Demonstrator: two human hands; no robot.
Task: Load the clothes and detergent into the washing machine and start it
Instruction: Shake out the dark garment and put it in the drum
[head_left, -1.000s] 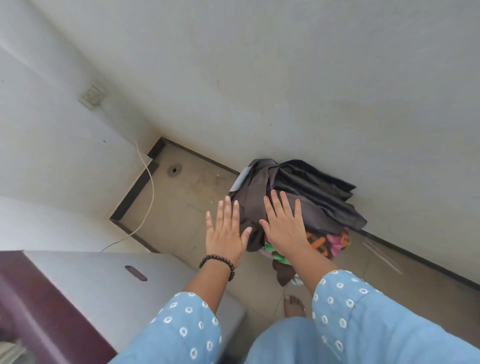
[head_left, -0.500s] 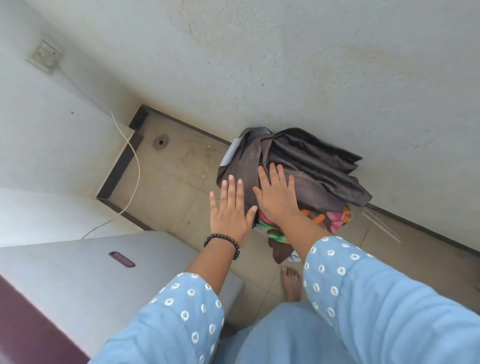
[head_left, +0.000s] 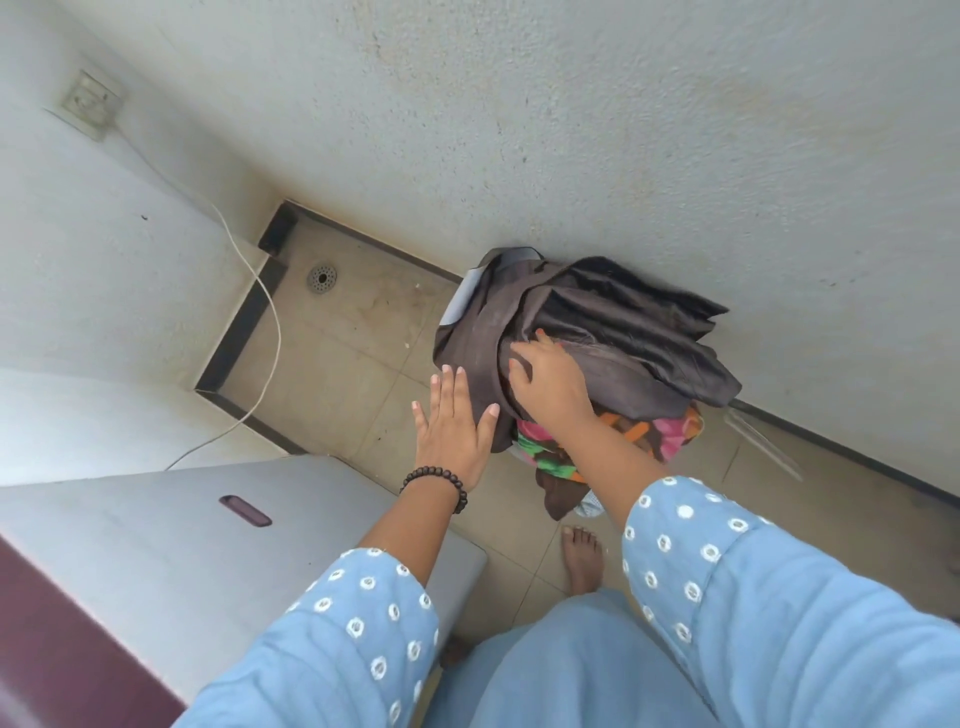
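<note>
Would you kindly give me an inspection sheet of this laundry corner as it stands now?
Surface: beige tiled floor, stained near the drain.
Job's things: clothes pile, dark garments over colourful ones, by the wall; washing machine lid closed; detergent: nothing seen.
Clutter: nothing seen.
Hands: right hand digs fingers into the dark cloth; left hand open, flat beside the pile.
Cables: white cable from wall socket.
Surroundings: plastered walls, bare foot.
</note>
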